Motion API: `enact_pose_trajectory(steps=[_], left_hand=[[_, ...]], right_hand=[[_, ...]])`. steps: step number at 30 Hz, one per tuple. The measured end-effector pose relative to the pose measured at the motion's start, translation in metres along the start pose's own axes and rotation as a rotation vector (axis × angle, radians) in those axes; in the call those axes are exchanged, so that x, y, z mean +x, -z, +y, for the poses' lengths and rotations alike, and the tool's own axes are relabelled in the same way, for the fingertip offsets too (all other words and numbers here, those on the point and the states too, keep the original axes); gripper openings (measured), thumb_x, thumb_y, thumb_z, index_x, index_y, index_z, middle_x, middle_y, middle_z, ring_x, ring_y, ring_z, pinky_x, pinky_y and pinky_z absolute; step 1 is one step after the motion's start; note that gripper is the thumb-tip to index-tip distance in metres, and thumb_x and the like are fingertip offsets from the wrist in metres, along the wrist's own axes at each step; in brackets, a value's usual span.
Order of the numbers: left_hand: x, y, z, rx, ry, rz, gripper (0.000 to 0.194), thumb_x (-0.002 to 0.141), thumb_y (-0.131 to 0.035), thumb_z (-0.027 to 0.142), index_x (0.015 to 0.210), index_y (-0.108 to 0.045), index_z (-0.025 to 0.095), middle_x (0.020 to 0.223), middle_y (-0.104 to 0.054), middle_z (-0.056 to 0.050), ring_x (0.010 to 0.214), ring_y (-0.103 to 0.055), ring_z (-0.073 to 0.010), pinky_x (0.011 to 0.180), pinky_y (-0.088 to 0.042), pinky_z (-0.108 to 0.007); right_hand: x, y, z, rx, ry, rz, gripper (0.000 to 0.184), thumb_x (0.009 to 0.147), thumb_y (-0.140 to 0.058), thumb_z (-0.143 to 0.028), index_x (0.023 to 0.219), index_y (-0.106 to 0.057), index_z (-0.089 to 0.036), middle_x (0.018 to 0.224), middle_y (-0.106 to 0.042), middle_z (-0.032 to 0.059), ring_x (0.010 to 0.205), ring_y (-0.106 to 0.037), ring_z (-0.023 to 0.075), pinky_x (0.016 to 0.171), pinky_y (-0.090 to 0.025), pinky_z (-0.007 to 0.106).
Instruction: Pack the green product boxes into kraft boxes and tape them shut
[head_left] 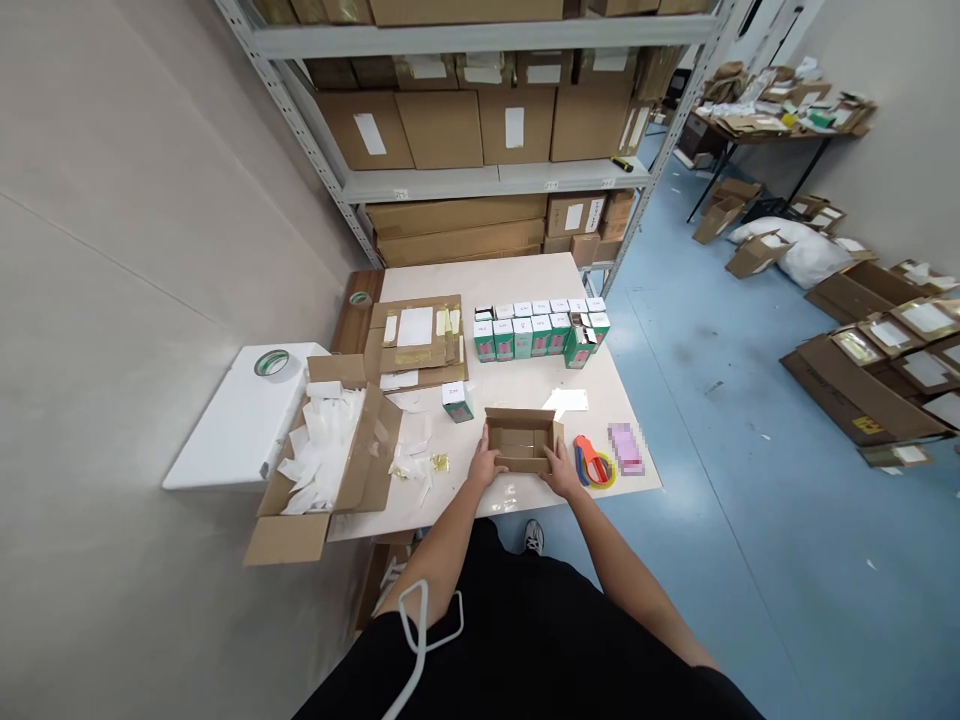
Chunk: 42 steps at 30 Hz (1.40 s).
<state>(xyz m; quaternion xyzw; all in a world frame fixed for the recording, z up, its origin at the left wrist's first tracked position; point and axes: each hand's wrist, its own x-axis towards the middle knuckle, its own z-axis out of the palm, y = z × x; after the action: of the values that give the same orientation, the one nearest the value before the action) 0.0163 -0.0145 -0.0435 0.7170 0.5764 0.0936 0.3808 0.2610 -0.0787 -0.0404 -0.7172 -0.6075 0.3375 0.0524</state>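
Note:
An open cardboard box (517,465) with nothing in it stands near the table's front edge. My left hand (485,462) grips its left end, and my right hand (559,470) grips its right end. Beyond it, a double row of small green-and-white boxes (522,338) stands on the table, one at the right with its top flaps raised. A single green-and-white box (457,401) is apart from them, up and left of my left hand. Right of my right hand lie an orange-red tape cutter (589,452) and a yellow tape roll (604,472).
A large carton (379,440) full of white paper stands at the table's left. Flattened cardboard (420,335) lies behind it. A metal shelf (450,183) with cartons rises behind the table (442,490). Cartons (862,380) cover the floor at right.

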Motion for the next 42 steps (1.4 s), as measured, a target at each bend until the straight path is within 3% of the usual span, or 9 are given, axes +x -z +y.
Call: enact_pose_trajectory(steps=[3, 6, 8, 13, 16, 19, 24, 33, 42], left_hand=[[0.002, 0.005, 0.006, -0.019, 0.028, -0.018, 0.020, 0.081, -0.084, 0.033, 0.081, -0.076, 0.014, 0.174, -0.023, -0.014, 0.143, -0.048, -0.0443, 0.115, -0.045, -0.054], [-0.006, 0.010, 0.013, 0.004, 0.062, 0.003, 0.020, 0.085, -0.079, 0.036, 0.082, -0.078, 0.016, 0.173, -0.027, -0.011, 0.130, -0.060, -0.0405, 0.113, -0.049, -0.053], [-0.018, 0.010, 0.018, 0.042, 0.057, 0.036, 0.020, 0.090, -0.074, 0.036, 0.084, -0.079, 0.017, 0.174, -0.024, -0.008, 0.123, -0.066, -0.0354, 0.111, -0.051, -0.050], [-0.055, 0.015, 0.029, 0.103, 0.032, 0.182, 0.017, 0.095, -0.068, 0.030, 0.088, -0.081, 0.022, 0.177, -0.016, 0.002, 0.117, -0.069, -0.0284, 0.107, -0.054, -0.044], [-0.073, 0.028, 0.035, 0.077, -0.006, 0.274, 0.011, 0.092, -0.073, 0.031, 0.088, -0.082, 0.025, 0.176, -0.017, 0.006, 0.119, -0.069, -0.0275, 0.107, -0.055, -0.044], [-0.087, 0.044, 0.038, 0.046, -0.087, 0.383, 0.005, 0.087, -0.078, 0.029, 0.088, -0.081, 0.025, 0.176, -0.017, 0.006, 0.140, -0.056, -0.0293, 0.115, -0.051, -0.043], [-0.114, 0.061, 0.036, 0.039, -0.099, 0.504, 0.007, 0.086, -0.078, 0.025, 0.092, -0.080, 0.023, 0.177, -0.011, 0.004, 0.155, -0.038, -0.0315, 0.123, -0.043, -0.048], [-0.163, 0.051, 0.014, 0.030, 0.052, 0.564, 0.011, 0.088, -0.077, 0.031, 0.092, -0.080, 0.020, 0.177, -0.005, 0.001, 0.157, -0.032, -0.0330, 0.125, -0.040, -0.048], [-0.196, 0.037, -0.006, 0.030, 0.193, 0.577, 0.013, 0.083, -0.082, 0.030, 0.089, -0.080, 0.020, 0.174, -0.025, -0.004, 0.159, -0.027, -0.0377, 0.126, -0.039, -0.053]], right_hand=[[0.002, -0.003, -0.006, -0.026, -0.016, 0.085, 0.034, 0.091, -0.062, -0.021, 0.123, -0.074, -0.021, 0.175, -0.023, 0.0084, 0.153, -0.039, 0.0317, 0.117, -0.040, 0.038], [0.002, 0.001, -0.008, -0.068, -0.026, 0.129, 0.023, 0.093, -0.060, -0.022, 0.106, -0.078, -0.023, 0.170, -0.034, 0.0076, 0.133, -0.059, 0.0310, 0.108, -0.047, 0.036], [-0.001, 0.004, -0.007, -0.098, 0.003, 0.179, 0.020, 0.094, -0.060, -0.024, 0.101, -0.078, -0.023, 0.165, -0.042, 0.0087, 0.126, -0.062, 0.0302, 0.104, -0.048, 0.037], [-0.016, 0.005, -0.001, -0.140, 0.167, 0.399, 0.015, 0.094, -0.065, -0.028, 0.096, -0.079, -0.023, 0.154, -0.053, 0.0109, 0.125, -0.056, 0.0317, 0.105, -0.046, 0.041], [-0.022, 0.009, 0.002, -0.123, 0.287, 0.444, 0.014, 0.092, -0.069, -0.030, 0.096, -0.080, -0.023, 0.153, -0.054, 0.0119, 0.124, -0.056, 0.0330, 0.107, -0.044, 0.047], [-0.021, 0.016, -0.004, -0.087, 0.390, 0.489, 0.016, 0.090, -0.071, -0.034, 0.097, -0.080, -0.023, 0.155, -0.052, 0.0130, 0.130, -0.053, 0.0364, 0.108, -0.044, 0.052], [-0.027, 0.027, -0.034, -0.014, 0.543, 0.532, 0.036, 0.089, -0.071, -0.042, 0.118, -0.076, -0.021, 0.167, -0.036, 0.0135, 0.154, -0.030, 0.0426, 0.114, -0.041, 0.059], [-0.047, 0.031, -0.072, 0.086, 0.664, 0.478, 0.042, 0.095, -0.065, -0.043, 0.131, -0.067, -0.022, 0.172, -0.027, 0.0120, 0.160, -0.018, 0.0426, 0.118, -0.039, 0.066], [-0.043, 0.024, -0.110, 0.173, 0.780, 0.328, 0.045, 0.098, -0.058, -0.038, 0.141, -0.060, -0.023, 0.169, -0.032, 0.0130, 0.158, -0.029, 0.0357, 0.120, -0.042, 0.061]])
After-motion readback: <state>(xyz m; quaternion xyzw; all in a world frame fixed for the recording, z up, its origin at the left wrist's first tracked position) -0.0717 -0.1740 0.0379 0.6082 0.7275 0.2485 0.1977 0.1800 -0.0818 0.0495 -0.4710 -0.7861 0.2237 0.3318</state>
